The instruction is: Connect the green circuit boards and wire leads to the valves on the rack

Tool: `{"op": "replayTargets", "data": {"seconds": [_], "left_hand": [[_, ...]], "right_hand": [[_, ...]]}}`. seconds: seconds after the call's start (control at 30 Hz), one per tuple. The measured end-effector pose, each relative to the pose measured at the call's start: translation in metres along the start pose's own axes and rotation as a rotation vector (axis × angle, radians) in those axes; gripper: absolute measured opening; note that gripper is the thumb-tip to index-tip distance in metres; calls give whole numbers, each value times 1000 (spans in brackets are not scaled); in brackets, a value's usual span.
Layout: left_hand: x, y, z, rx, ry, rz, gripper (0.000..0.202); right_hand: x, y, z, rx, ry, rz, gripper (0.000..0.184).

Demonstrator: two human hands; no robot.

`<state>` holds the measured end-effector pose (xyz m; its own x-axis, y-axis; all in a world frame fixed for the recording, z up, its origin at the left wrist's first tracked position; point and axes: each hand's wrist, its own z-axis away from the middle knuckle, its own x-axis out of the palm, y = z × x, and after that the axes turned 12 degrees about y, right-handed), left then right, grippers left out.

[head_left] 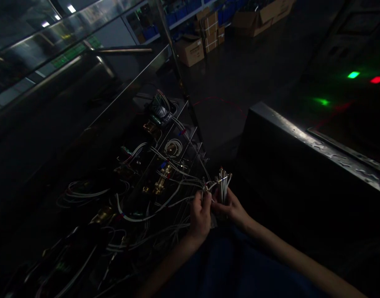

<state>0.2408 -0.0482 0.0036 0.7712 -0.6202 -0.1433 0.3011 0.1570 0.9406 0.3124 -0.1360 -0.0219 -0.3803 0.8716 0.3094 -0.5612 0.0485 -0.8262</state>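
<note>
My right hand point(232, 208) is closed around a bundle of white wires point(223, 184) whose metal tips stick up above the fist. My left hand point(200, 215) is closed beside it, pinching the end of a single white wire point(205, 189) that runs off to the left. The two hands almost touch. Both are at the near right edge of a dark metal panel point(93, 165) covered in white wiring and brass fittings point(161, 180). The scene is very dim.
A grey metal housing point(301, 140) stands to the right. A coil of white wire point(173, 147) and a dark connector block point(160, 109) sit further back on the panel. Cardboard boxes point(190, 50) lie on the floor behind. Green and red lights point(353, 75) glow at the right.
</note>
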Motion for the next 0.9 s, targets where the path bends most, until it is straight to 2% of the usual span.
{"op": "replayTargets", "data": {"seconds": [0.17, 0.27, 0.37, 0.43, 0.5, 0.67, 0.73, 0.9], "left_hand": [[1, 10, -8, -142, 96, 203, 46], [0, 16, -13, -291, 30, 270, 48], [-2, 15, -16, -461, -77, 231, 49], [-1, 11, -16, -516, -71, 217, 46], [0, 7, -15, -505, -23, 238, 44], [1, -2, -12, -329, 134, 243, 39], [-3, -4, -13, -276, 107, 140, 40], [-17, -3, -20, -137, -58, -153, 39]], "right_hand": [[-5, -3, 5, 174, -76, -83, 43], [-6, -2, 7, 203, -101, -50, 45], [-6, -2, 9, 182, -129, 42, 44], [-7, -3, 10, 172, -153, 79, 42], [-8, -5, 11, 180, -176, 94, 38], [-11, -8, 10, 213, -203, 95, 29], [-11, -10, 11, 206, -217, 109, 27], [-9, -9, 14, 159, -194, 137, 24]]}}
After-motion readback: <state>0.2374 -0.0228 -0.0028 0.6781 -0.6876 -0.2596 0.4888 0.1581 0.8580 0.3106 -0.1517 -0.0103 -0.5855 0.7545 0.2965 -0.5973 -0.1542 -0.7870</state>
